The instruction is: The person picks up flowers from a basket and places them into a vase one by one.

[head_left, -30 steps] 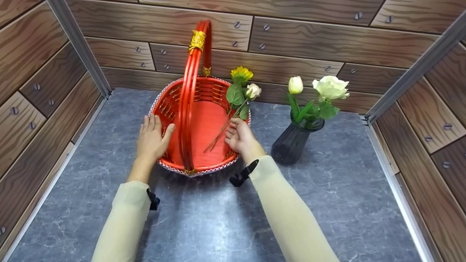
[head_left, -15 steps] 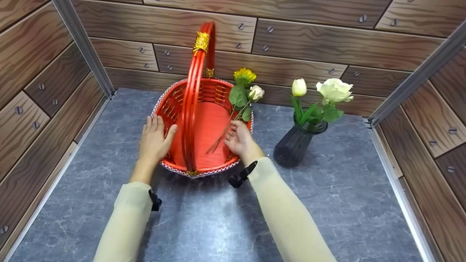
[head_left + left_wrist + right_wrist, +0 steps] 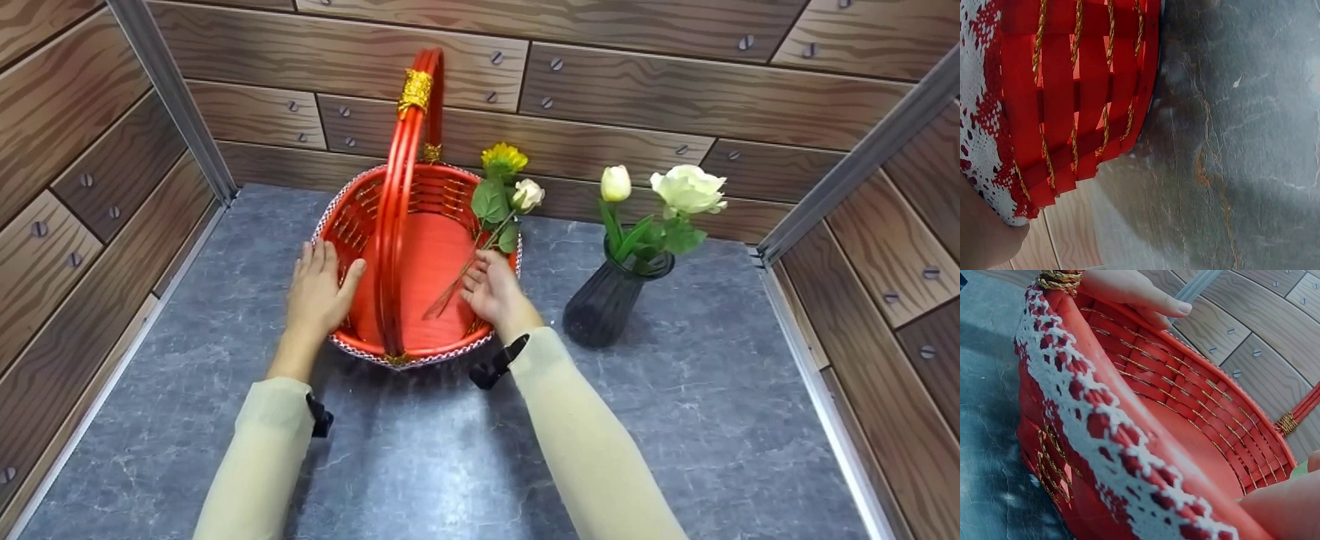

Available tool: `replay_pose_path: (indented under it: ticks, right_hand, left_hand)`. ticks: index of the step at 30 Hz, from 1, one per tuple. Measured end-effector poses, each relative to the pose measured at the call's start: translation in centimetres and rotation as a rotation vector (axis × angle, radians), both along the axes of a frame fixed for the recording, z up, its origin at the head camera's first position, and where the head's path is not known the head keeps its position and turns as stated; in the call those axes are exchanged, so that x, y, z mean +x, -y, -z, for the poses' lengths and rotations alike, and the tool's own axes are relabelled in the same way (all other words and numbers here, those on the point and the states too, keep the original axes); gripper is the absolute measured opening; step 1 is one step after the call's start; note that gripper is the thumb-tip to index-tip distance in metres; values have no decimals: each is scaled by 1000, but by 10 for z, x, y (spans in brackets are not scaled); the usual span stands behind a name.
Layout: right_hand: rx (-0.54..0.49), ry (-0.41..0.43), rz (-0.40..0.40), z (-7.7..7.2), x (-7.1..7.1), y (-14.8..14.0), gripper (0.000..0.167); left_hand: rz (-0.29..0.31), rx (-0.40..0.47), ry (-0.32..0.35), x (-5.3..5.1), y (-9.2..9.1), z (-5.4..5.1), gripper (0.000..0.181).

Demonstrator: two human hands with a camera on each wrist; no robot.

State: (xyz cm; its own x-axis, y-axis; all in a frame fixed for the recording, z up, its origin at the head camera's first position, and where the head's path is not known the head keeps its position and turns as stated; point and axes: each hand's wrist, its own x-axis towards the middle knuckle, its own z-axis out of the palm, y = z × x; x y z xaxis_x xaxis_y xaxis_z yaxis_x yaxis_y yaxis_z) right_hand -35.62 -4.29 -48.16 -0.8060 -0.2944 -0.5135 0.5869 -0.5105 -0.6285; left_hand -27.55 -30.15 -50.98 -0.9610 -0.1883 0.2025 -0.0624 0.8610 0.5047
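Observation:
In the head view, my left hand [image 3: 315, 296] lies on the left rim of a red woven basket [image 3: 427, 255], its fingers straight and its thumb spread over the inside. My right hand [image 3: 499, 289], over the right side of the basket, pinches thin flower stems [image 3: 450, 292] between thumb and curled fingers. Above it are a yellow flower [image 3: 504, 159], a pale rose [image 3: 528, 195] and green leaves, leaning over the right rim. The right wrist view shows the left hand [image 3: 1134, 292] at the far rim and part of the right hand [image 3: 1286, 509] at the lower right.
Right of the basket, a dark ribbed vase [image 3: 604, 304] holds a pale tulip [image 3: 616, 184] and a large white flower [image 3: 688, 189]. The tall basket handle [image 3: 397, 180] arches over the middle. Wood-patterned walls enclose the grey marbled surface [image 3: 405, 457].
The head view has shifted slightly, moving the scene a little to the right in the picture. The hands, basket and flowers look nearly unchanged relative to one another.

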Motion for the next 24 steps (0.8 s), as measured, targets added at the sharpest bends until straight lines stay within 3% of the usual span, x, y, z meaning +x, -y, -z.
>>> replay_pose_path:
  ticks: [10, 17, 19, 24]
  right_hand:
    - [-12, -16, 8, 0, 1, -1, 62]
    - [-78, -4, 51, -2, 2, -1, 54]
    - [-86, -6, 64, -1, 2, -1, 46]
    - [-98, -39, 71, 0, 3, -1, 9]
  left_hand:
    - [3, -6, 1, -1, -1, -1, 87]
    - [5, -2, 7, -1, -1, -1, 88]
    - [5, -3, 14, 0, 0, -1, 90]
    - [7, -1, 23, 0, 1, -1, 93]
